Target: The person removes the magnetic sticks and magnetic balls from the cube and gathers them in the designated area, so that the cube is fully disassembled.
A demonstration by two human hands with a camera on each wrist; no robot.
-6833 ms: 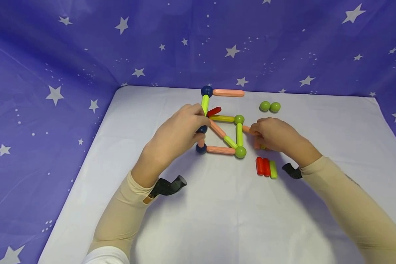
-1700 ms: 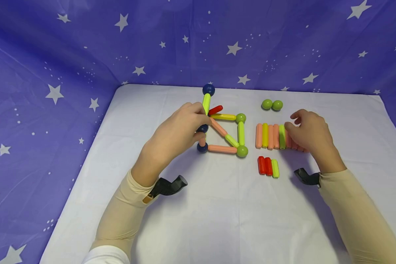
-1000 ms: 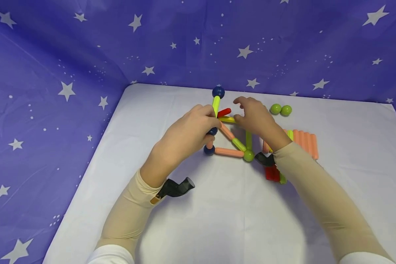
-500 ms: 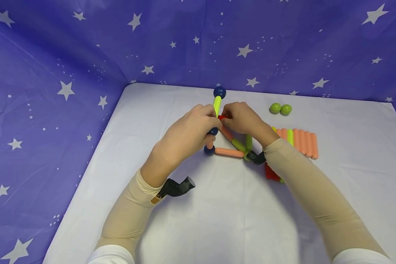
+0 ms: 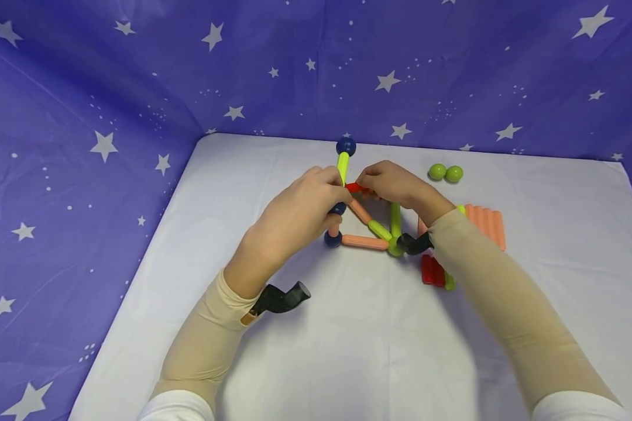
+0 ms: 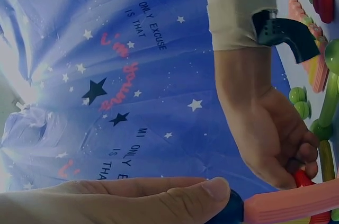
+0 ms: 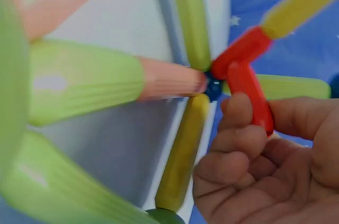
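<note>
Over white cloth, left hand gripping a navy ball, the right hand pinches a glossy red rod.

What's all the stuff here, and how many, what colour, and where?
Table: one, white, underneath.
Backdrop: one, starry blue, behind the table.
Joined sticks: several, some hidden, pink, yellow, green, red, mid-table.
Blue balls: at least three, dark blue, on the joined sticks.
Green balls: four, green, two joined, two loose at the back.
Stick row: several, partly hidden, mostly pink, to the right.
Small sticks: three, two red, one green, in front of the row.
Sleeves: two, beige, lower left and right.
Wrist cameras: two, black, at the sleeves' ends.
Left hand: one, bare, holding a blue ball.
Right hand: one, bare, pinching a red stick.
</note>
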